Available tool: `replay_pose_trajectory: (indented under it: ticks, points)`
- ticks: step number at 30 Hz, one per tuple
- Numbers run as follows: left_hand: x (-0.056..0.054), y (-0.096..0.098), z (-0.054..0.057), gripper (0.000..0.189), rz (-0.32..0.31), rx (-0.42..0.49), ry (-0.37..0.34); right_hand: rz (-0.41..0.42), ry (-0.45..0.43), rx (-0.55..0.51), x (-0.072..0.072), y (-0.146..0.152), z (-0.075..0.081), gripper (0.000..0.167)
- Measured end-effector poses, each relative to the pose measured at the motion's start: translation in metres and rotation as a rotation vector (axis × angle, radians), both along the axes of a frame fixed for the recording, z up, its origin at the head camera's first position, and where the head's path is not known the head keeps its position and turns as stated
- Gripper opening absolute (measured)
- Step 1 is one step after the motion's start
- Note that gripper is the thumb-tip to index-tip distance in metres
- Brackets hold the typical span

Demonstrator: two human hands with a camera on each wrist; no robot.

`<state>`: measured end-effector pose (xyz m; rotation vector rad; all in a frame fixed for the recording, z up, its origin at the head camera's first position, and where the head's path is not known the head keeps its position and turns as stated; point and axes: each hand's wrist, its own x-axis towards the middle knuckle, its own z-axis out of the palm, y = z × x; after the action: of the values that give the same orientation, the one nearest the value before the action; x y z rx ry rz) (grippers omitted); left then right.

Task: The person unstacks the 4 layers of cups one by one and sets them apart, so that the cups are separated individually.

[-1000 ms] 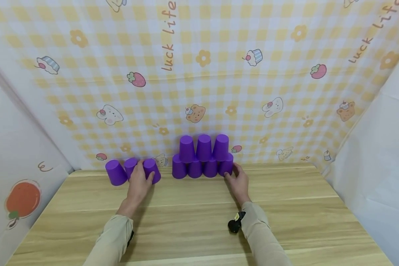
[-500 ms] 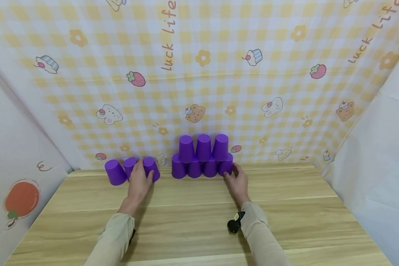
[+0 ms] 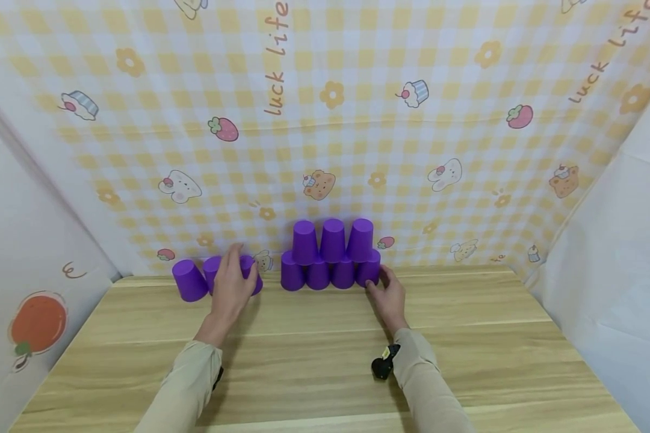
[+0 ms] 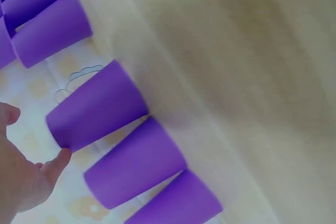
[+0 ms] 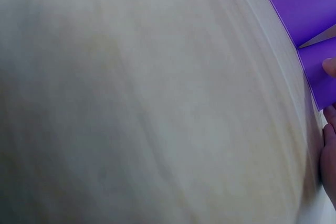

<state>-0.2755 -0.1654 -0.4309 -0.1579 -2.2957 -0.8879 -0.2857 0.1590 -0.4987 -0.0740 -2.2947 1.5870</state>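
Note:
Seven-odd aside, several upside-down purple cups form two tiers at the back of the table, three upper cups (image 3: 333, 240) over a bottom row (image 3: 318, 275). My right hand (image 3: 389, 297) grips the bottom row's right end cup (image 3: 368, 269), thumb in front, fingers round its far side; the right wrist view shows the thumb (image 5: 330, 66) on its wall. To the left, three more purple cups stand upside down in a line. My left hand (image 3: 229, 294) is over the rightmost of them, a cup (image 4: 100, 108), fingers loosely spread, one fingertip (image 4: 65, 153) at its upper end.
The line's leftmost cup (image 3: 190, 281) and middle cup (image 3: 211, 267) stand left of my left hand. A checked yellow cloth (image 3: 390, 150) hangs right behind the cups. White side sheets (image 3: 606, 240) flank the wooden table (image 3: 314, 355).
My left hand has loosened from the rightmost cup of the line and risen slightly, its fingers spreading over the top. The right hand and the two tiers have stayed put.

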Motion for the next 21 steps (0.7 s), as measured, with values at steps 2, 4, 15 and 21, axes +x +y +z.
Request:
replay_pose_trajectory:
  ticks: [2, 4, 15, 21]
  points:
    - [0.0, 0.003, 0.005, 0.05, 0.011, -0.015, 0.026, 0.001, -0.001, 0.0, 0.0, 0.0, 0.0, 0.05]
    - [-0.001, 0.005, 0.011, 0.047, 0.044, -0.036, 0.041, 0.0, -0.001, 0.001, 0.0, 0.0, 0.0, 0.05]
    - [-0.009, 0.016, 0.044, 0.038, 0.066, -0.042, 0.106, -0.009, 0.001, 0.004, 0.0, 0.0, 0.001, 0.049]
    - [-0.015, 0.029, 0.062, 0.038, -0.028, 0.031, 0.076, -0.004, -0.003, 0.013, 0.0, 0.0, 0.001, 0.05]
